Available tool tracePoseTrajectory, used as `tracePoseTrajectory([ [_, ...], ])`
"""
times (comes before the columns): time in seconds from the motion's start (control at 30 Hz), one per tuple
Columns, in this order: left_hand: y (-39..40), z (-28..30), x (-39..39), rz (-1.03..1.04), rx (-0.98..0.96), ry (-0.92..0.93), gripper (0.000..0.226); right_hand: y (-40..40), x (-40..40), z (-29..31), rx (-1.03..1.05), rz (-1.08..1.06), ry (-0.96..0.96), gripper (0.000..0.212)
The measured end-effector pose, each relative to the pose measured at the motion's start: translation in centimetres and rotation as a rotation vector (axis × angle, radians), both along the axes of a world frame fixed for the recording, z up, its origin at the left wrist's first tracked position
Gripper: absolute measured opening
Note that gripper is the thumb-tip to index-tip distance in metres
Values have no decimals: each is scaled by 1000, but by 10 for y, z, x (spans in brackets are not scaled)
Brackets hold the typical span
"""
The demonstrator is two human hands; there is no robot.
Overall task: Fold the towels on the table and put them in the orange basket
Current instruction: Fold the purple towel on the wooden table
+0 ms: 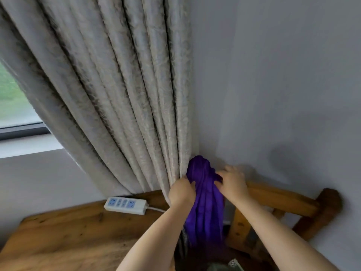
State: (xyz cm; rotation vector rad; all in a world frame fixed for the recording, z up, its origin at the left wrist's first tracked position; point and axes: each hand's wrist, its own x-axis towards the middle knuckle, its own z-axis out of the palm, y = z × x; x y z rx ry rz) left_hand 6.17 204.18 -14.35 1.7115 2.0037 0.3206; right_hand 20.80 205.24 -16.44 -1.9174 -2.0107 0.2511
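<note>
We hold the purple towel (205,202), soft and limp, bunched in left hand (180,192) and right hand (232,185); its corners would grip best.

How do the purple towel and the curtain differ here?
The towel is plain deep purple; the curtain is pale grey with a faint pattern. The towel is bunched and held up by the left hand and right hand; the curtain hangs untouched in long pleats. Both are hanging cloth.
</note>
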Motion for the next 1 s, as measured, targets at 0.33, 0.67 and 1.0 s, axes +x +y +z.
tracePoseTrajectory([
  [0.33,1,-10,2,80,124,-126,40,-11,-1,-10,449,143,99,21],
  [0.67,-49,30,-43,0,260,-198,29,-59,-1,25,410,28,335,12],
  [1.0,-180,101,-123,86,494,-377,22,-180,-87,119,569,116,398,10],
])
